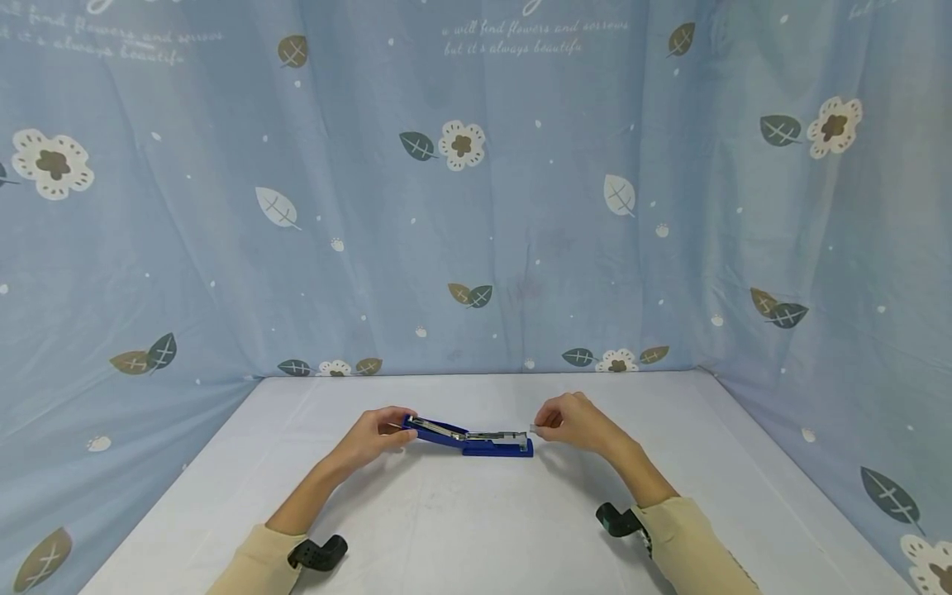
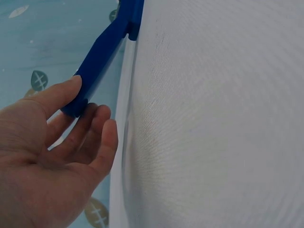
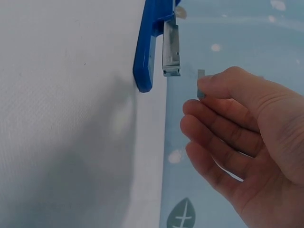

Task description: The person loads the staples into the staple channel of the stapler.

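A blue stapler (image 1: 497, 449) lies opened wide on the white table, its top arm swung back to the left and its metal magazine (image 3: 171, 50) exposed. My left hand (image 1: 374, 438) pinches the free end of the raised top arm (image 2: 97, 61) between thumb and fingers. Just off the magazine's right end, my right hand (image 1: 576, 421) holds a small strip of staples (image 3: 201, 83) between thumb and forefinger. A short gap separates the strip from the magazine. The other right fingers are loosely bent in the right wrist view. The inside of the magazine is too small to make out.
The white tabletop (image 1: 461, 529) spreads around the stapler. Behind it and at both sides hangs a blue curtain (image 1: 372, 248) with leaf and flower prints. Each wrist wears a black camera mount (image 1: 318, 554).
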Available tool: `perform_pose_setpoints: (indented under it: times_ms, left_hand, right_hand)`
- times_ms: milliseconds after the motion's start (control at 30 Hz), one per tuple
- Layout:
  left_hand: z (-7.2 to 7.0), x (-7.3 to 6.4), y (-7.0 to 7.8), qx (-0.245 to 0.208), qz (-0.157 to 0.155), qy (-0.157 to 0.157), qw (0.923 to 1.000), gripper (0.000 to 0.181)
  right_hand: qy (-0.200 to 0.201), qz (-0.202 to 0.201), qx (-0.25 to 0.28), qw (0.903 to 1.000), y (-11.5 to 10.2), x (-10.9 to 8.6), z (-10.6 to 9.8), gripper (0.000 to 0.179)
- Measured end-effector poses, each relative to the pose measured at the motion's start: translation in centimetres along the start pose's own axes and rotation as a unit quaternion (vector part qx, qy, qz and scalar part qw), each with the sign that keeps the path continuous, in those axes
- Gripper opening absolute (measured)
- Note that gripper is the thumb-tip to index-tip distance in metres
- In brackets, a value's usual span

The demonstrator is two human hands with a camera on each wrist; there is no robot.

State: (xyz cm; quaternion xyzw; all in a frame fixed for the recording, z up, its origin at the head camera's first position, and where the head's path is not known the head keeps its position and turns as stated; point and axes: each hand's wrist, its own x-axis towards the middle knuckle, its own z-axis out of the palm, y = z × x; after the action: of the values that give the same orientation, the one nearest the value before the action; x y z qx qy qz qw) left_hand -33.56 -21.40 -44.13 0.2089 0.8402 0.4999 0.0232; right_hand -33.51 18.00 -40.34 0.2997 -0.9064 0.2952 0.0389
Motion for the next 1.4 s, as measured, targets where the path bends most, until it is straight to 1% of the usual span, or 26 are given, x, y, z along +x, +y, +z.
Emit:
perform_pose_setpoints:
  times_ms: [233, 533, 833, 1067, 1233, 1400]
  left_hand:
    - [0.0, -0.1, -0.1, 0.002, -0.004, 0.001, 1.0000, 0.048]
    - [0.0, -0.1, 0.0, 0.007, -0.002, 0.005, 1.0000, 0.046]
    - [0.0, 0.0, 0.1, 0.000, -0.004, 0.008, 1.0000, 0.045]
    - [-0.2, 0.0, 0.1, 0.010, -0.013, 0.010, 0.9998, 0.047]
    - [-0.1, 0.1, -0.1, 0.002, -0.014, 0.012, 0.9998, 0.046]
    - [-0.1, 0.2, -0.2, 0.011, -0.017, 0.008, 0.9998, 0.047]
  right_hand:
    - [-0.004, -0.004, -0.004, 1.0000, -0.2, 0.2, 0.2, 0.009]
    - [-0.006, 0.000, -0.007, 1.0000, -0.6, 0.4, 0.4, 0.004]
    - [-0.013, 0.006, -0.010, 0.9999, -0.9, 1.1, 0.6, 0.006]
    - [-0.010, 0.004, -0.014, 0.9998, -1.1, 1.4, 0.7, 0.005]
    - [-0.010, 0.003, -0.016, 0.9998, -1.1, 1.4, 0.7, 0.004]
    - [-0.010, 0.013, -0.010, 0.9998, -1.1, 1.6, 0.7, 0.004]
